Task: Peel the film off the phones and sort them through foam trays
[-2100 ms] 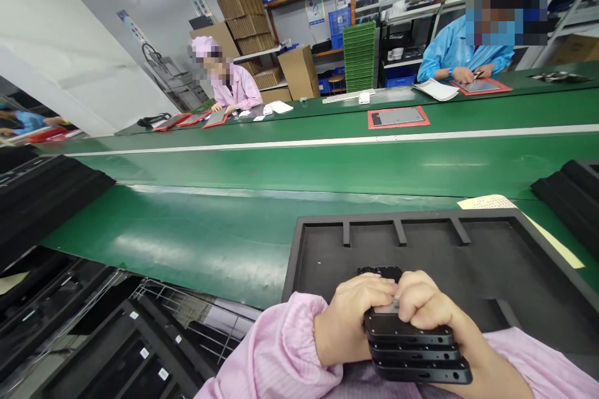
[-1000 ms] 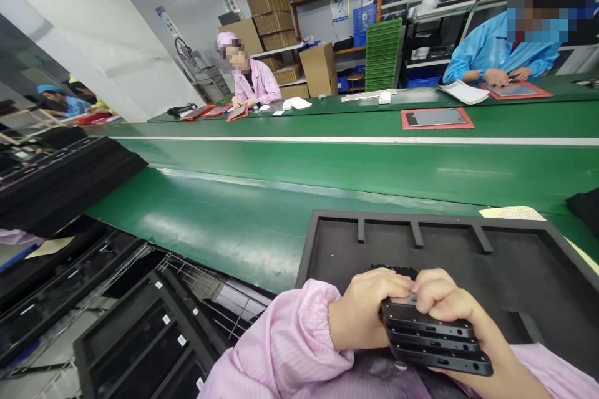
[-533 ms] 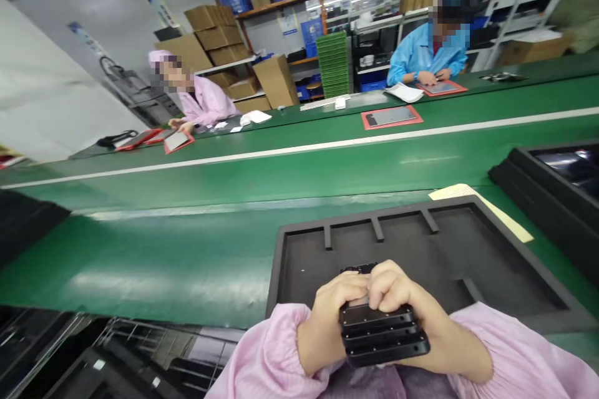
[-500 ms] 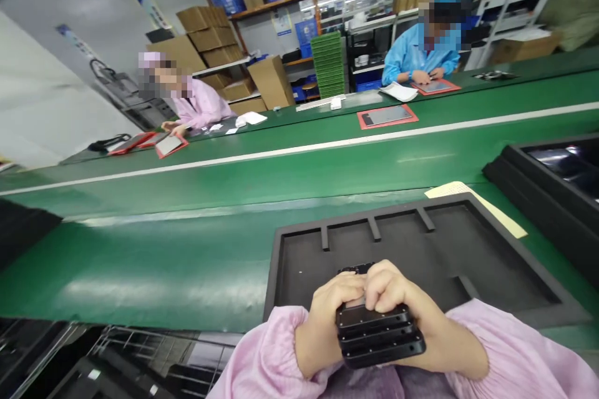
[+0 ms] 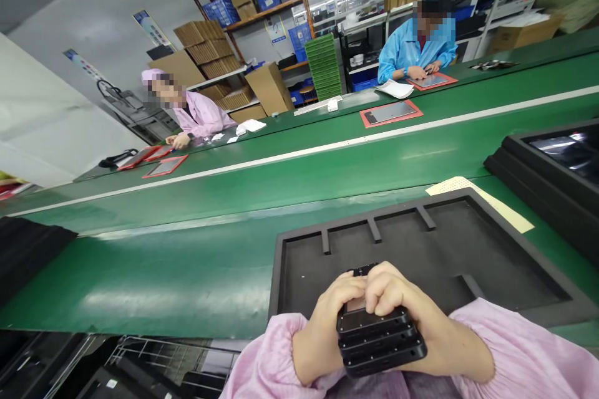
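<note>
A small stack of flat black phone housings point(image 5: 374, 336) sits between my two hands, close to my body. They have rounded corners and small bright dots along their edges. My left hand point(image 5: 330, 324) wraps the stack's left side, thumb and fingers closed on it. From the right, my right hand point(image 5: 402, 305) grips it with bent fingers resting on the top piece. Its palm side and lower fingers are hidden behind the stack. Beneath and beyond my hands lies a black foam tray point(image 5: 337, 246) with short dividers along its far edge.
A yellow sheet point(image 5: 486, 202) pokes out behind the tray. Another black tray point(image 5: 533, 168) holding shiny screens stands at right. Wire racking point(image 5: 154, 355) is below left. Across the green belt point(image 5: 187, 274), two people handle flat panels on red mats; another panel point(image 5: 390, 113) lies nearby.
My view has tilted slightly. My hands keep nearly the same grip on the stack. Across the belt, the person in pink has set down a panel on its red mat.
</note>
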A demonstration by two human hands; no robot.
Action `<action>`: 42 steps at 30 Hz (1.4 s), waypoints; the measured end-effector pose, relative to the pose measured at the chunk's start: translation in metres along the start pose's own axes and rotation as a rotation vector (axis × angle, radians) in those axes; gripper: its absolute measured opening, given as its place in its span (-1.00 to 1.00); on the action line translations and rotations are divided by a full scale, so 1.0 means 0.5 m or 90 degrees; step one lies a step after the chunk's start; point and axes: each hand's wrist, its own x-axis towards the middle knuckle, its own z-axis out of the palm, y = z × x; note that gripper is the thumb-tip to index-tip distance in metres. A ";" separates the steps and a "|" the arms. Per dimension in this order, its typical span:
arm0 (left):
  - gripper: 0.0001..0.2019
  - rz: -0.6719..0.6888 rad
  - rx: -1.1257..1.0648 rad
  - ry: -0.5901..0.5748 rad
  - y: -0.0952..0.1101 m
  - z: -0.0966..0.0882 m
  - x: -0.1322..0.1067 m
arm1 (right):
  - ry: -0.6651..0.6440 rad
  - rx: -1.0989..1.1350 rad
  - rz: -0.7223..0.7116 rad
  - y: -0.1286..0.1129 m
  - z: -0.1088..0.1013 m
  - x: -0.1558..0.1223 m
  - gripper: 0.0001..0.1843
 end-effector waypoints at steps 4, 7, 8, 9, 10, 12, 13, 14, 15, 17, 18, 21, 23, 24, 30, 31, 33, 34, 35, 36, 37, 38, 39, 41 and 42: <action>-0.78 0.001 0.059 -0.109 0.016 -0.028 0.015 | -0.093 -0.004 0.038 -0.021 -0.040 0.008 -0.64; -0.72 0.035 0.185 -0.214 0.031 -0.059 0.053 | -0.219 0.068 0.088 -0.053 -0.089 0.025 -0.36; -0.70 0.053 0.249 -0.262 0.035 -0.068 0.070 | -0.224 0.081 0.110 -0.060 -0.102 0.033 -0.32; -0.70 0.078 0.315 -0.314 0.037 -0.075 0.088 | -0.206 0.077 0.135 -0.062 -0.113 0.042 -0.34; -0.73 0.109 0.376 -0.363 0.037 -0.078 0.105 | -0.169 0.053 0.174 -0.059 -0.120 0.052 -0.36; -0.81 0.173 0.478 -0.439 0.030 -0.073 0.134 | -0.072 -0.015 0.263 -0.033 -0.124 0.073 -0.42; -0.82 0.200 0.510 -0.465 0.024 -0.065 0.144 | -0.027 -0.044 0.308 -0.011 -0.123 0.084 -0.44; -0.82 0.221 0.529 -0.486 0.018 -0.055 0.151 | 0.007 -0.063 0.346 0.014 -0.120 0.095 -0.44; -0.82 0.236 0.536 -0.501 0.011 -0.044 0.153 | 0.029 -0.072 0.374 0.040 -0.116 0.105 -0.44; -0.82 0.250 0.533 -0.510 0.002 -0.027 0.148 | 0.047 -0.074 0.417 0.087 -0.108 0.122 -0.43; -0.81 0.251 0.529 -0.499 0.000 -0.022 0.142 | 0.046 -0.068 0.433 0.104 -0.105 0.128 -0.43; -0.81 0.200 0.496 -0.403 -0.009 -0.025 0.116 | 0.031 -0.029 0.460 0.132 -0.098 0.134 -0.47; -0.63 0.047 0.380 -0.270 -0.028 -0.034 0.100 | 0.021 0.000 0.471 0.137 -0.095 0.132 -0.48; -0.50 -0.067 0.278 -0.186 -0.043 -0.037 0.094 | 0.014 0.014 0.479 0.138 -0.094 0.130 -0.47; -0.30 -0.426 -0.148 0.020 -0.137 -0.034 0.089 | -0.029 0.063 0.517 0.158 -0.078 0.115 -0.41; -0.33 -0.433 -0.175 0.028 -0.143 -0.033 0.091 | -0.029 0.066 0.518 0.161 -0.076 0.113 -0.40; -0.39 -0.442 -0.229 0.045 -0.146 -0.034 0.094 | -0.030 0.073 0.520 0.163 -0.076 0.111 -0.40; -0.41 -0.444 -0.255 0.048 -0.145 -0.036 0.096 | -0.033 0.077 0.521 0.163 -0.077 0.111 -0.41; -0.43 -0.445 -0.279 0.049 -0.144 -0.039 0.097 | -0.037 0.083 0.522 0.162 -0.078 0.112 -0.44; -0.46 -0.448 -0.304 0.050 -0.143 -0.041 0.098 | -0.042 0.089 0.524 0.161 -0.080 0.113 -0.47; -0.49 -0.452 -0.330 0.052 -0.142 -0.043 0.098 | -0.046 0.094 0.524 0.160 -0.082 0.114 -0.49; -0.52 -0.457 -0.354 0.056 -0.142 -0.045 0.098 | -0.048 0.097 0.524 0.159 -0.083 0.115 -0.50; -0.55 -0.464 -0.373 0.062 -0.142 -0.047 0.097 | -0.051 0.097 0.525 0.158 -0.084 0.115 -0.49; -0.56 -0.478 -0.389 0.064 -0.143 -0.048 0.095 | -0.060 0.091 0.530 0.159 -0.085 0.116 -0.49; -0.55 -0.482 -0.382 0.061 -0.144 -0.049 0.094 | -0.064 0.082 0.533 0.159 -0.085 0.115 -0.50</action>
